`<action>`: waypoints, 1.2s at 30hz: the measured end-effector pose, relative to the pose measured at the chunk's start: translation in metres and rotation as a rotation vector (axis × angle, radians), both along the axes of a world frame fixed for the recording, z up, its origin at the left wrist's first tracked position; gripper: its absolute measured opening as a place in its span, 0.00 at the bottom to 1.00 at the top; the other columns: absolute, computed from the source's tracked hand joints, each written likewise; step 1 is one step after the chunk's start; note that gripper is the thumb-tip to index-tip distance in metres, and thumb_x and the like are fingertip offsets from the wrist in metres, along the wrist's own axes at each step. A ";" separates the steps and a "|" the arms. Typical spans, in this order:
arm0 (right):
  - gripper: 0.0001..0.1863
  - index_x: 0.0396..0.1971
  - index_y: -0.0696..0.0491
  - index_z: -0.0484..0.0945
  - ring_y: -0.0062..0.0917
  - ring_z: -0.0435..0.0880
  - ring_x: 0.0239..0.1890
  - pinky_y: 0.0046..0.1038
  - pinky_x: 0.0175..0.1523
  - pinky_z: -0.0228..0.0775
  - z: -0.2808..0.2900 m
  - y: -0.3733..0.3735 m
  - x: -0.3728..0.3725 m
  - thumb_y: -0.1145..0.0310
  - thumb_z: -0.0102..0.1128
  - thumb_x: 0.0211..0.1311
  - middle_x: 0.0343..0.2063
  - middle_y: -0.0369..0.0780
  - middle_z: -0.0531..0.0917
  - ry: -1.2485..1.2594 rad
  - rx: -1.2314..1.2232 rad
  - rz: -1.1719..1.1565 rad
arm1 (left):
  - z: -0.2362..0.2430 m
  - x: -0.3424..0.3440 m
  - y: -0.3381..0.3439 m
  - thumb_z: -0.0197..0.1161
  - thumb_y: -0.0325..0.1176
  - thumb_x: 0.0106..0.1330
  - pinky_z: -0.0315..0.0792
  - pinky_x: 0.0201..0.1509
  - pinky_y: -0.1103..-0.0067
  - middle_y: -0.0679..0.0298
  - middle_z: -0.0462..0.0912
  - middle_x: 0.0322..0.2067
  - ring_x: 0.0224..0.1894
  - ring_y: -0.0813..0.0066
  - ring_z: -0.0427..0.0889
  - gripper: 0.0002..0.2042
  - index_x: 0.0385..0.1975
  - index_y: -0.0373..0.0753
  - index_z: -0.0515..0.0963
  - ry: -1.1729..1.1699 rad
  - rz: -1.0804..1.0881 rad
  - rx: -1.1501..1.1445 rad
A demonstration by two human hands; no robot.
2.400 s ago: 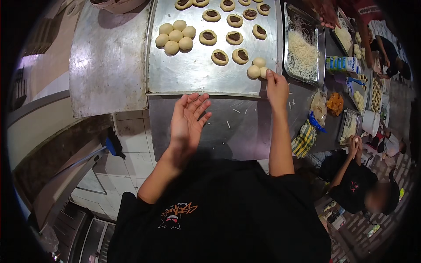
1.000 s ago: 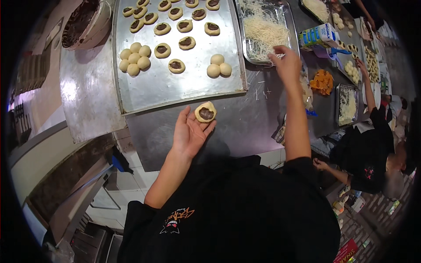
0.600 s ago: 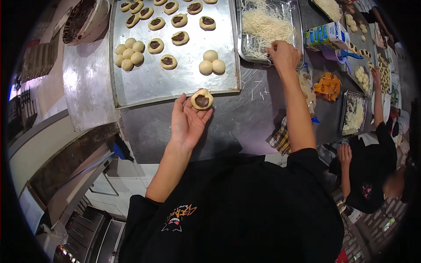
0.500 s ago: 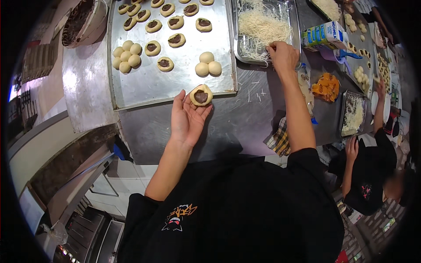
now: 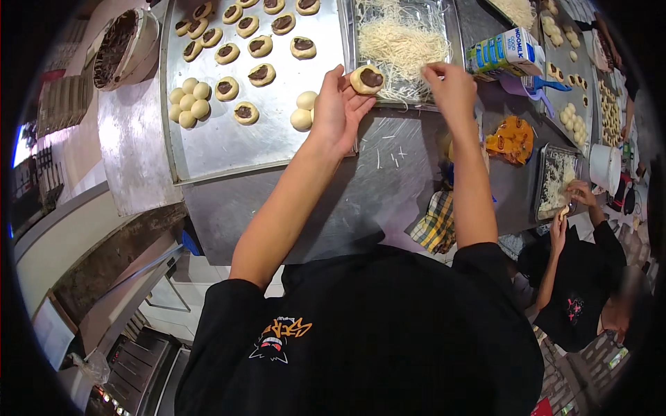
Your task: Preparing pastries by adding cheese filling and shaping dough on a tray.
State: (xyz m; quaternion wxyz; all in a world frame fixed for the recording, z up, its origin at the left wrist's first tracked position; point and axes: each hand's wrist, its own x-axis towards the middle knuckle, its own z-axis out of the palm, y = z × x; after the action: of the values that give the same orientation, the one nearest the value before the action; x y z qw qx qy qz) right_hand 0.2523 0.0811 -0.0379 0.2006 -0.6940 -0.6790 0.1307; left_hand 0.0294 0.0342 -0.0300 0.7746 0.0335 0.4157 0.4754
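My left hand [image 5: 338, 111], palm up, carries a round dough piece [image 5: 366, 80] with dark chocolate filling in its hollow, held on the fingertips at the near edge of a metal tray [image 5: 386, 105] of shredded cheese [image 5: 402, 45]. My right hand [image 5: 454, 96] is over the tray's near right corner, thumb and fingers pinched together; the pinch appears to hold shredded cheese, though the strands are hardly visible. On the big baking tray [image 5: 236, 149] to the left lie several filled dough pieces [image 5: 261, 75] and a cluster of plain dough balls [image 5: 189, 102]. My left forearm partly covers other balls [image 5: 302, 111].
At the far left stands a bowl smeared with chocolate [image 5: 126, 50]. Right of the cheese are a milk carton [image 5: 505, 54], a purple jug [image 5: 531, 87], an orange packet [image 5: 510, 140] and a checked cloth [image 5: 436, 223]. A co-worker [image 5: 579, 277] handles dough over another cheese tray [image 5: 557, 182].
My left hand has carried the filled dough piece right and away from me, up to the cheese tray. My right hand has lifted out of the cheese. The co-worker's hands have come together.
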 end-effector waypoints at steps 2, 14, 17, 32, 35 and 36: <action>0.25 0.37 0.56 0.87 0.38 0.87 0.32 0.38 0.42 0.74 -0.004 -0.002 -0.006 0.45 0.66 0.58 0.28 0.47 0.87 -0.111 -0.045 0.014 | -0.008 -0.001 0.000 0.47 0.50 0.74 0.71 0.59 0.74 0.58 0.80 0.48 0.51 0.69 0.80 0.22 0.51 0.36 0.70 0.020 0.020 -0.010; 0.18 0.28 0.51 0.86 0.34 0.85 0.34 0.37 0.51 0.61 -0.028 -0.003 -0.043 0.49 0.68 0.56 0.23 0.40 0.85 -0.383 0.017 0.142 | -0.014 -0.008 -0.009 0.48 0.50 0.74 0.73 0.55 0.77 0.60 0.82 0.46 0.49 0.72 0.81 0.21 0.51 0.37 0.72 0.129 0.056 -0.052; 0.16 0.31 0.50 0.87 0.34 0.85 0.34 0.37 0.50 0.61 -0.033 0.000 -0.030 0.52 0.68 0.56 0.24 0.39 0.86 -0.395 -0.033 0.164 | -0.014 -0.003 -0.007 0.48 0.50 0.74 0.73 0.55 0.76 0.60 0.81 0.46 0.49 0.72 0.81 0.22 0.52 0.36 0.72 0.108 0.039 -0.047; 0.11 0.34 0.54 0.88 0.30 0.83 0.25 0.27 0.37 0.70 0.033 -0.021 -0.037 0.61 0.67 0.60 0.28 0.41 0.87 0.115 0.179 0.125 | -0.009 0.018 0.010 0.45 0.50 0.76 0.64 0.59 0.76 0.68 0.78 0.48 0.48 0.78 0.74 0.21 0.56 0.40 0.72 0.051 -0.082 0.101; 0.09 0.34 0.53 0.88 0.26 0.83 0.28 0.26 0.38 0.70 0.026 -0.024 -0.048 0.64 0.69 0.59 0.30 0.41 0.87 0.116 0.166 0.193 | -0.005 0.016 0.009 0.46 0.49 0.76 0.64 0.59 0.76 0.68 0.77 0.49 0.48 0.77 0.74 0.21 0.57 0.40 0.71 0.043 -0.073 0.115; 0.08 0.34 0.53 0.89 0.24 0.83 0.29 0.25 0.38 0.70 0.025 -0.025 -0.050 0.65 0.69 0.58 0.31 0.40 0.87 0.116 0.159 0.228 | -0.004 0.015 0.008 0.47 0.46 0.75 0.66 0.59 0.76 0.67 0.77 0.49 0.48 0.78 0.74 0.20 0.58 0.39 0.71 0.028 -0.070 0.136</action>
State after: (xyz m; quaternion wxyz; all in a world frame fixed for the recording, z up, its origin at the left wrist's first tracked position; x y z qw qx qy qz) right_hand 0.2020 0.0562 -0.0133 0.2777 -0.5856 -0.7489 0.1381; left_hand 0.0440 0.0424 -0.0344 0.7807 0.1075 0.3919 0.4747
